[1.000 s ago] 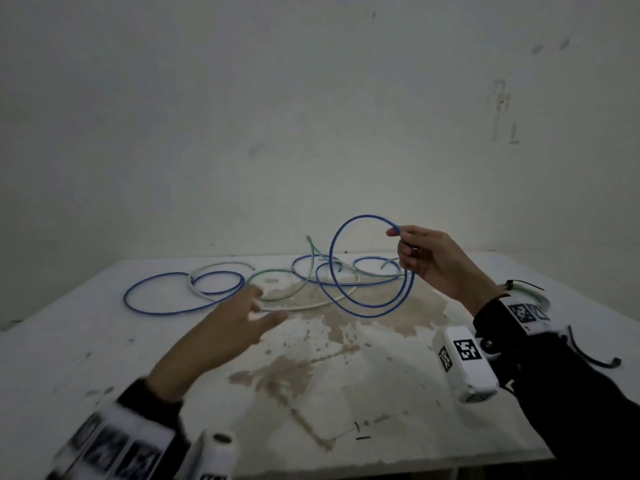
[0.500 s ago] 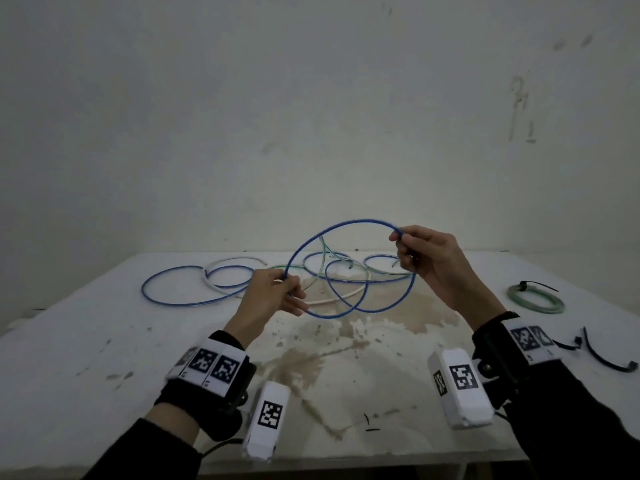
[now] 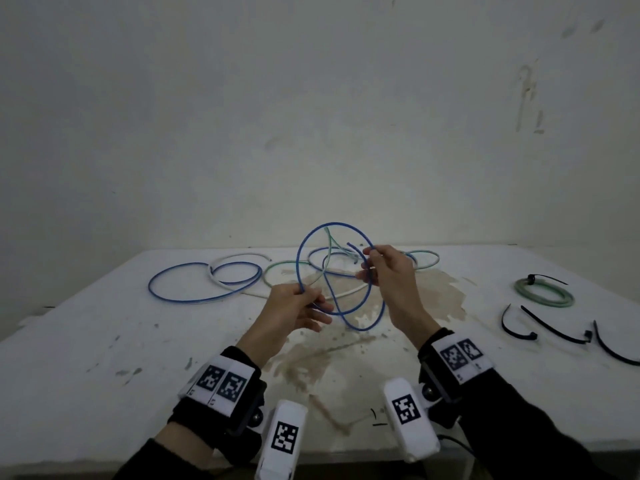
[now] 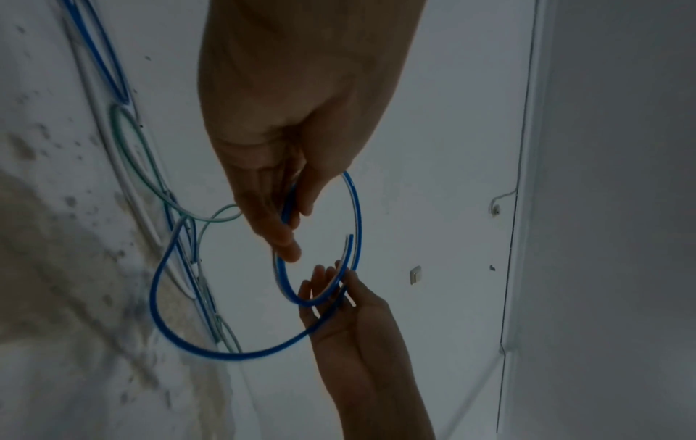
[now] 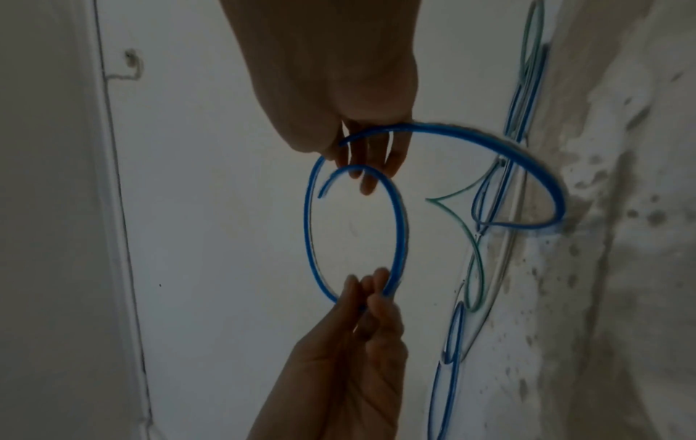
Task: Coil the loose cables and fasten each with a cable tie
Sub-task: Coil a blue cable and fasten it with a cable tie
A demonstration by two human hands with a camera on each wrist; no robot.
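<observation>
A blue cable (image 3: 300, 258) is lifted above the table (image 3: 104, 341) in two loose loops between my hands. My left hand (image 3: 306, 303) pinches the loops' lower left side. My right hand (image 3: 372, 268) pinches the right side, near the cable's free end, which sticks up. In the left wrist view the left fingers (image 4: 286, 232) curl around the blue cable (image 4: 357, 214). In the right wrist view the right fingertips (image 5: 367, 178) hold the blue cable (image 5: 400, 220). The cable's far part trails back to the tangle on the table.
Loose blue (image 3: 194, 297), white (image 3: 239, 257) and green (image 3: 280, 266) cables lie tangled at the back of the stained table. A coiled green cable (image 3: 543, 294) with a tie lies at the right. Near it lie black cable ties (image 3: 550, 327).
My left hand rose from low over the table and took hold of the blue cable. Both hands came closer together and toward me, and the cable now forms a second loop.
</observation>
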